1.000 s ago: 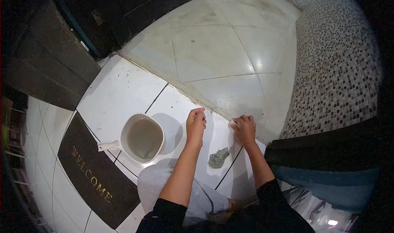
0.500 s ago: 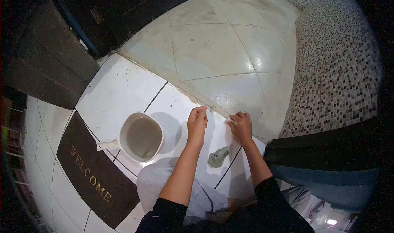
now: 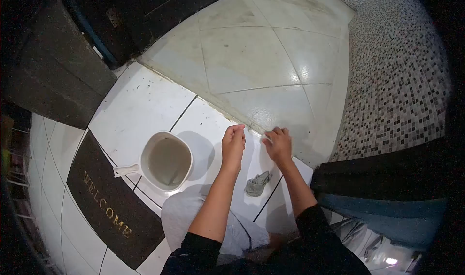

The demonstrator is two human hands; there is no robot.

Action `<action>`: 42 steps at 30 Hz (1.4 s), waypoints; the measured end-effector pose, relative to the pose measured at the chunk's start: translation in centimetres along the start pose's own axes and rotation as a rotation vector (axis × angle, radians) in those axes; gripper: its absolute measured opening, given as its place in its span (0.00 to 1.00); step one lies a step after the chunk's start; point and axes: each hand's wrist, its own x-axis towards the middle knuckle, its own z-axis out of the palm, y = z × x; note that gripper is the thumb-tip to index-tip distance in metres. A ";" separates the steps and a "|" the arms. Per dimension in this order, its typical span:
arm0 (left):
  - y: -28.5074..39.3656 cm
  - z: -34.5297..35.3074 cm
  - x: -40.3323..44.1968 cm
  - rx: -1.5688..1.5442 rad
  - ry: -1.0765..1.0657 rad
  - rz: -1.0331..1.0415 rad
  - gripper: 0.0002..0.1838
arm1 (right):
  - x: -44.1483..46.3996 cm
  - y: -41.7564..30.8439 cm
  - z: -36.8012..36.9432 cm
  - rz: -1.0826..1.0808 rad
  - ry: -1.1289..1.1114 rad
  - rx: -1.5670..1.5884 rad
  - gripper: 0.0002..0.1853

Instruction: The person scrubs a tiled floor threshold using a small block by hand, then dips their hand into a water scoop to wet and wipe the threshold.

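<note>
My left hand is closed, its fingers curled, just above the white tiles near the raised edge. Whatever it may hold is hidden. My right hand is at that edge with fingers bent down and pressed together; the fingertips are blurred, and I cannot make out anything between them. A crumpled grey-green cloth lies on the tile below my hands. To the left stands a white dipper with a short handle, holding cloudy greyish water.
A dark doormat lettered WELCOME lies at lower left. Beyond the dirty tile edge spreads a stained, pale tiled floor. A mosaic wall rises on the right, and a dark door is at upper left.
My right hand has shifted a little left along the tile edge. The left hand, cloth and dipper look nearly the same as before.
</note>
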 end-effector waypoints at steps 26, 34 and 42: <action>0.2 -0.1 -0.3 0.001 0.006 -0.002 0.10 | -0.9 0.9 0.0 -0.014 0.044 0.081 0.12; 0.3 -0.5 0.0 0.001 0.022 -0.016 0.10 | 1.4 -0.7 0.5 -0.027 -0.009 0.101 0.11; 0.0 0.0 0.0 0.003 -0.004 -0.017 0.09 | 1.9 -1.1 1.1 -0.025 0.034 0.148 0.11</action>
